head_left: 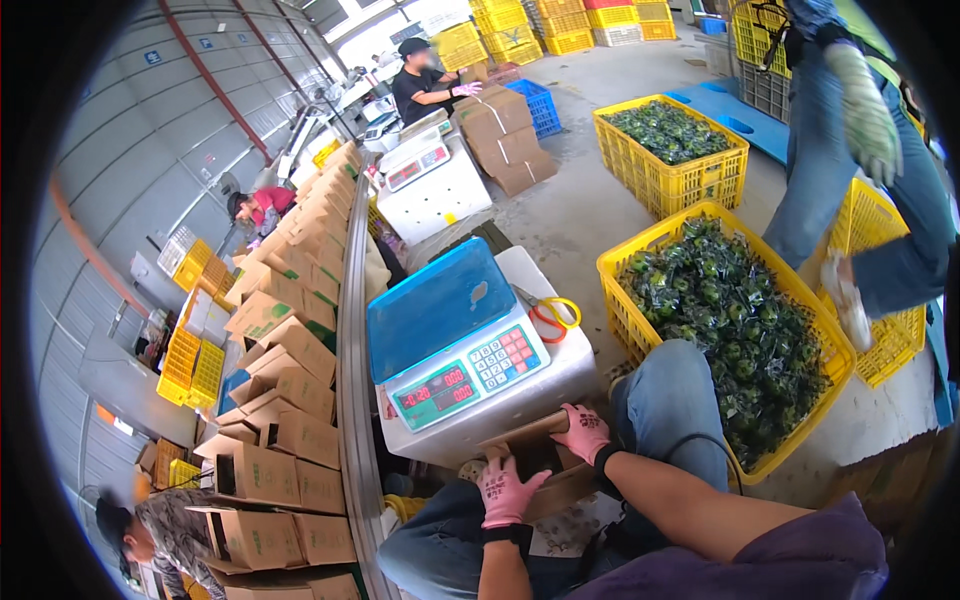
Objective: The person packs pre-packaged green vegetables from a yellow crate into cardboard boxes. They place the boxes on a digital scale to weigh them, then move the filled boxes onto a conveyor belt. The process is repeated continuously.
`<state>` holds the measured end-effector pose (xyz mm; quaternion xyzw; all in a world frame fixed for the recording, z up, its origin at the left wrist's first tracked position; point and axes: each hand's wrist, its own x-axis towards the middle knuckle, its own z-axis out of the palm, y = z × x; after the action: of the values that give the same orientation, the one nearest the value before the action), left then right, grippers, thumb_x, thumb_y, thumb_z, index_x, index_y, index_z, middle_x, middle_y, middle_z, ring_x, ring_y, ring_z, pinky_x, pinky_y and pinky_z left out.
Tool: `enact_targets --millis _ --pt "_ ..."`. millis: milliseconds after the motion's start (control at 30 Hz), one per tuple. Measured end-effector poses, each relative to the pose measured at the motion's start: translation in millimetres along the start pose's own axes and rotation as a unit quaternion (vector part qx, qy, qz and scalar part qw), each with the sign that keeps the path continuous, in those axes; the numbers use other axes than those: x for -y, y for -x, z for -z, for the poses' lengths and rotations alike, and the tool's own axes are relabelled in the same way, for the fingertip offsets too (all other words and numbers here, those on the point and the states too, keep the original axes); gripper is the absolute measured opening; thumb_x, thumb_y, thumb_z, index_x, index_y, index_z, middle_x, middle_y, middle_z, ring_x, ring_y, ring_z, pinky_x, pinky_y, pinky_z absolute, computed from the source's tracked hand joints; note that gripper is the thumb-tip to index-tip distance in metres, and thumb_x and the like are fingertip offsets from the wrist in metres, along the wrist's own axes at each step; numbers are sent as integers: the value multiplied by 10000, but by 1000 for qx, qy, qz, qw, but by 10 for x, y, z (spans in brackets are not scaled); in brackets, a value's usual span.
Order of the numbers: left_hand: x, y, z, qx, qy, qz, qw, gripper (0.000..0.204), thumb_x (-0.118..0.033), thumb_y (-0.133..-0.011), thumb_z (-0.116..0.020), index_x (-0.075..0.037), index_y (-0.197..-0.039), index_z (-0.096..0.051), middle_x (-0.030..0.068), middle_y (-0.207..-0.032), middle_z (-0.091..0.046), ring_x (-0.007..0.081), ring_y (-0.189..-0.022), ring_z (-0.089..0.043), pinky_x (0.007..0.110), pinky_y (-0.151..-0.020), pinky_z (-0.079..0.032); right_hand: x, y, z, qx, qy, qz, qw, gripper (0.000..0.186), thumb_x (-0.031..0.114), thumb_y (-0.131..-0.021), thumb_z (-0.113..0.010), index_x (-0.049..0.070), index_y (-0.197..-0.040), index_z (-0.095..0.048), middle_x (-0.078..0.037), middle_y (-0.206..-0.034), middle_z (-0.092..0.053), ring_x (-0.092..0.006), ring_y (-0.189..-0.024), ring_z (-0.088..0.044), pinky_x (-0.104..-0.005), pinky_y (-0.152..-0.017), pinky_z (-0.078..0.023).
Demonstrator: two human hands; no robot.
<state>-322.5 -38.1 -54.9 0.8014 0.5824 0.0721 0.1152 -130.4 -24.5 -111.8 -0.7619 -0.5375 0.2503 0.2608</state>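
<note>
Holds an open cardboard box (562,488) just on the near side of the digital scale (450,345), low between two knees in blue jeans. Grips its left edge with the pink-gloved left hand (507,490), partly open, fingers spread and bent over the rim. Grips its far right edge with the pink-gloved right hand (582,435), half closed, fingers curled over the cardboard. Too shadowed inside the box to tell the contents.

Under the scale, a white foam block (560,375) as support; at the scale's right edge, on the same block, scissors (540,304) with orange and yellow handles. On top of the scale, a blue pan; on its near face, a keypad and lit red figures.

To the right of the scale, a yellow crate (622,318) full of dark-green produce in shiny clear wrapping; beyond it, farther from the scale, a second yellow crate (640,170) with similar contents. To the left of the scale, past a metal rail (355,400), long rows of open cardboard cartons (262,475).

Beyond the scale, another scale (418,165) and a co-worker in black (420,92), beside stacked cartons (500,125). Well to the right of the scale, a second co-worker's gloved hand (872,130), slightly blurred.
</note>
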Motion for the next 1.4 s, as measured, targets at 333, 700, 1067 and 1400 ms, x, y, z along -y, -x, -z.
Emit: enact_targets --millis 333,700,1067,1400 --pt "187 25 -137 -4 -13 -13 1000 879 -680 -613 -650 -29 -1189 -521 189 -1198 -521 346 -1152 -456 497 -997 -304 396 44 288 4 242 314 918 340 250 -765 -613 120 -1077 -586 -83 -1038 -596 -283 -1021 -529 -476 -811 -432" --pt "333 -405 -348 20 -133 -34 990 887 -625 -763 -550 -5 -1356 -325 239 -1384 -332 411 -1296 -284 559 -1063 -173 689 235 1080 114 40 292 949 305 281 -833 -502 70 -1009 -635 -132 -959 -654 -304 -935 -620 -394 -799 -493" --pt "118 -553 -280 144 -132 -153 969 815 -521 -794 -564 -26 -1382 -292 295 -1405 -248 466 -1306 -222 630 -1033 -142 -1271 495 3316 -187 191 -130 955 676 433 -736 -654 95 -1285 -451 -183 -1181 -525 -363 -1078 -516 -463 -912 -419" --pt "-100 -592 -3 247 -254 -172 919 1166 -593 -532 -746 4 -1391 -232 312 -1399 -222 476 -1306 -204 614 -1033 -172 -1897 -927 2775 84 364 -120 920 922 683 -636 -629 259 -1405 -347 -166 -1437 -294 -449 -1329 -216 -666 -1039 -127"
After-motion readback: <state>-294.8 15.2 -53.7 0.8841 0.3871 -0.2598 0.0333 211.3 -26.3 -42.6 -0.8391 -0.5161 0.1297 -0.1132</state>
